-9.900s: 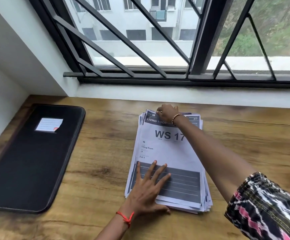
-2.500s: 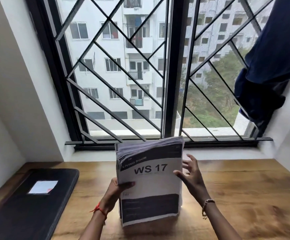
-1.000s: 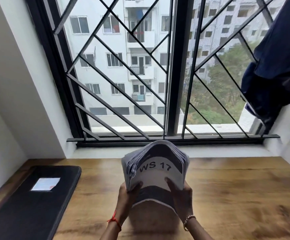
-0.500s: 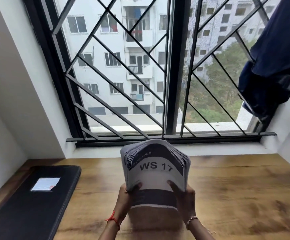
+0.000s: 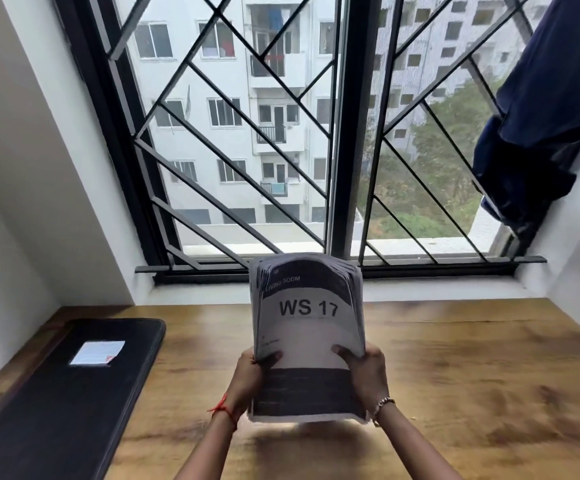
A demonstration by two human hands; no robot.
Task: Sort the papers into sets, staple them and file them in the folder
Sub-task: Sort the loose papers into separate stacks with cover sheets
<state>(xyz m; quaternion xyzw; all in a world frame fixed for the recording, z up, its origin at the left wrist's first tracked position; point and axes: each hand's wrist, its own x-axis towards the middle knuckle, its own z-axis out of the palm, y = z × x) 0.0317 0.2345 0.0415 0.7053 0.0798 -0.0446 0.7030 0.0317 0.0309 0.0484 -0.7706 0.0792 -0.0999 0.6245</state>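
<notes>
The stack of papers is held upright above the counter, gripped at its sides by the left hand and the right hand, thumbs on front.

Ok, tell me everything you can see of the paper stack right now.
The paper stack is a thick sheaf of white printed sheets, held upright over the wooden table before the window. Its front sheet reads "LIVING ROOM" on a dark band, then "WS 17", with a dark block lower down. The top bows and its edges fan slightly. The left hand and right hand clasp its sides, thumbs on the front. Whether its lower edge touches the table cannot be told.
</notes>
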